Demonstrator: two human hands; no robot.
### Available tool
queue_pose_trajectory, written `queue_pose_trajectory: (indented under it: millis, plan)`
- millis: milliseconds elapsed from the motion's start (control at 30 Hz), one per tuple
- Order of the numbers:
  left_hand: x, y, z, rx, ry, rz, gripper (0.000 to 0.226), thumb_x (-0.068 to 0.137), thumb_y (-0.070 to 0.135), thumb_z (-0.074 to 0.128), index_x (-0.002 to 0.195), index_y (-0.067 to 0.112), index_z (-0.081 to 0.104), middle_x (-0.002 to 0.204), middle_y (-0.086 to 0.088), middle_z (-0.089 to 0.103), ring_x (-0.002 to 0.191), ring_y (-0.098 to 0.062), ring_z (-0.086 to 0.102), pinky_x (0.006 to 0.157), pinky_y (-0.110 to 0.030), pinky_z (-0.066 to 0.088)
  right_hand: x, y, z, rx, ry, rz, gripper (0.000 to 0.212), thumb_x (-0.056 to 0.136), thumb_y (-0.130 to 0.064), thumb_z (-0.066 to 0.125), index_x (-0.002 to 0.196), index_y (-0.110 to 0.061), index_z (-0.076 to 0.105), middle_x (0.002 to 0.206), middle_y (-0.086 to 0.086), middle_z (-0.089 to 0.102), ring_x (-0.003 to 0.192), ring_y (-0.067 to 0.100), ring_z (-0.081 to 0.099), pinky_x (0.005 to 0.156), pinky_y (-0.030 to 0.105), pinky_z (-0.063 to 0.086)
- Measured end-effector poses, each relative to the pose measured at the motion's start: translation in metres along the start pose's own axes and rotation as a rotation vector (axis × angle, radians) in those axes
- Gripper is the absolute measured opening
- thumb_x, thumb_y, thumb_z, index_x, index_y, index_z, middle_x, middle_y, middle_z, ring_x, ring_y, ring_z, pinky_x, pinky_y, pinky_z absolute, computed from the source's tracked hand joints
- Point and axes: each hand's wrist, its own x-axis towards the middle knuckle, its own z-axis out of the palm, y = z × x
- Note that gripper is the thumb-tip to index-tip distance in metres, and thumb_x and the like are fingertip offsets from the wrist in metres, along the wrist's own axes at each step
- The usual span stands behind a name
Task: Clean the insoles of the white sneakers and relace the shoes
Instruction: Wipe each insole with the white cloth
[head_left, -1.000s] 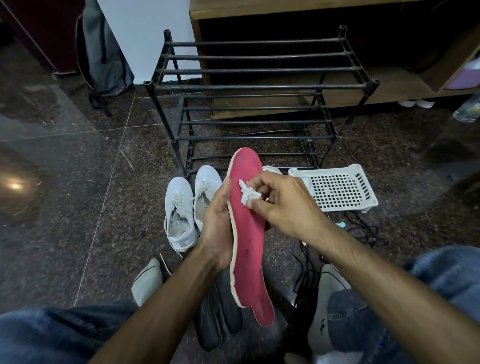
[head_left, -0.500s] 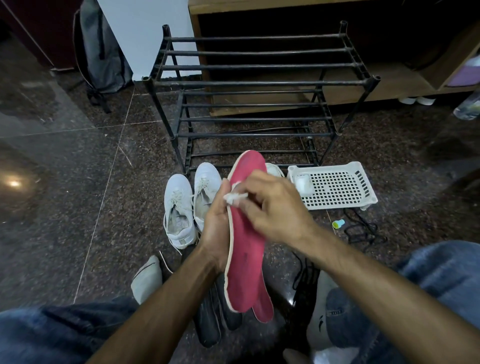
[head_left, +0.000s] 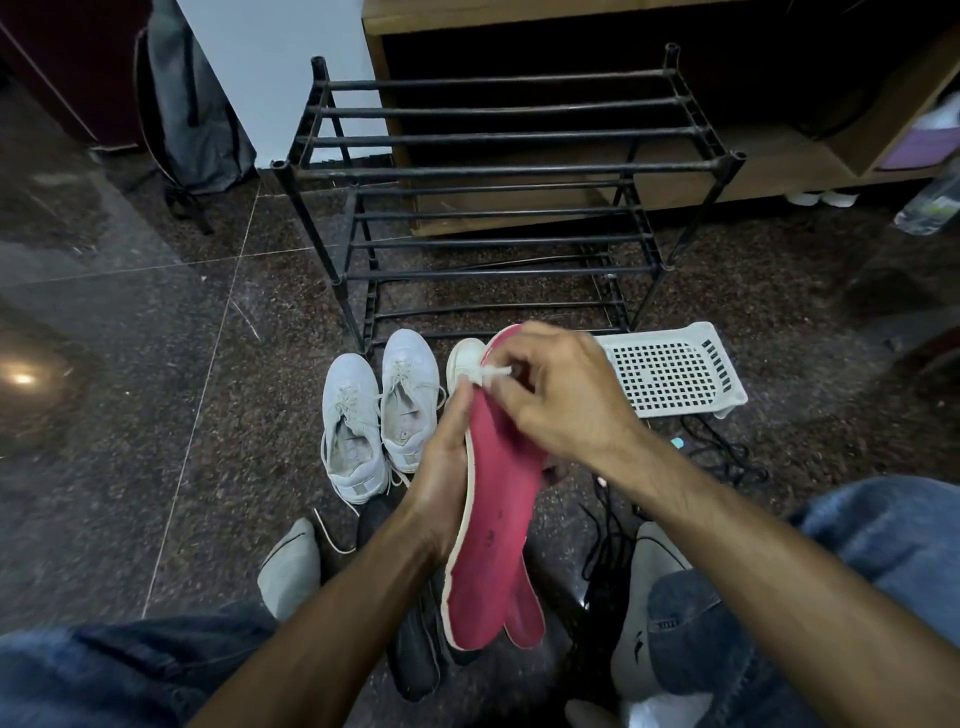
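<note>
Wiping has moved up: your right hand (head_left: 563, 400), pinching the small white wipe (head_left: 493, 373), was at mid-forefoot a second ago and now sits at the toe end of the red insole (head_left: 493, 525). Your left hand (head_left: 441, 483) grips the insole's left edge, holding it upright above the floor. A second insole (head_left: 525, 621) shows behind it. White sneakers (head_left: 379, 415) stand just beyond, laced. Judgement: this face is nearly covered.

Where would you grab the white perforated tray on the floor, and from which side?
Take the white perforated tray by its raised near rim, fingers coming from above. It lies flat on the floor, its rim stands proud and bare, and the shoe rack crowds its far-left corner.
</note>
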Motion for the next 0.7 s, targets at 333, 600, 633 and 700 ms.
queue_pose_trajectory:
  millis: [333, 600, 633, 700]
  plan:
    - [0.002, 0.002, 0.001, -0.037, -0.041, 0.032, 0.060, 0.090, 0.054, 0.039, 0.103, 0.009, 0.076, 0.108, -0.015, 0.070, 0.097, -0.025, 0.069, 0.085, -0.040, 0.056, -0.009, -0.002, -0.005, 0.154, -0.193, 0.055, 0.005, 0.083, -0.022, 0.070, 0.081, -0.018, 0.073, 0.076, -0.011, 0.063, 0.058, -0.001, 0.049, 0.059, 0.024, 0.039]
    - [0.002, -0.001, -0.003, 0.068, -0.009, 0.015, 0.068, 0.095, 0.059, 0.038, 0.118, 0.001, 0.065, 0.105, -0.021, 0.066, 0.092, -0.030, 0.066, 0.095, -0.048, 0.048, 0.002, 0.019, -0.007, 0.156, 0.043, 0.130, 0.004, 0.083, -0.020, 0.072, 0.083, -0.016, 0.073, 0.083, -0.007, 0.067, 0.063, 0.000, 0.054, 0.063, 0.029, 0.044]
    - [0.002, 0.003, -0.003, 0.021, -0.021, 0.017, 0.065, 0.094, 0.057, 0.037, 0.108, 0.004, 0.071, 0.099, -0.019, 0.070, 0.086, -0.027, 0.069, 0.083, -0.042, 0.056, -0.005, 0.013, 0.000, 0.216, -0.041, 0.110, 0.003, 0.083, -0.019, 0.073, 0.083, -0.017, 0.073, 0.082, -0.007, 0.066, 0.064, 0.001, 0.055, 0.062, 0.031, 0.045]
    - [0.003, 0.011, -0.006, -0.064, -0.029, 0.007, 0.066, 0.090, 0.057, 0.040, 0.089, 0.002, 0.075, 0.086, -0.018, 0.072, 0.076, -0.025, 0.071, 0.069, -0.035, 0.060, -0.018, -0.001, 0.011, 0.257, -0.202, 0.030, 0.002, 0.083, -0.018, 0.072, 0.084, -0.016, 0.073, 0.079, -0.006, 0.064, 0.062, 0.001, 0.053, 0.059, 0.024, 0.041]
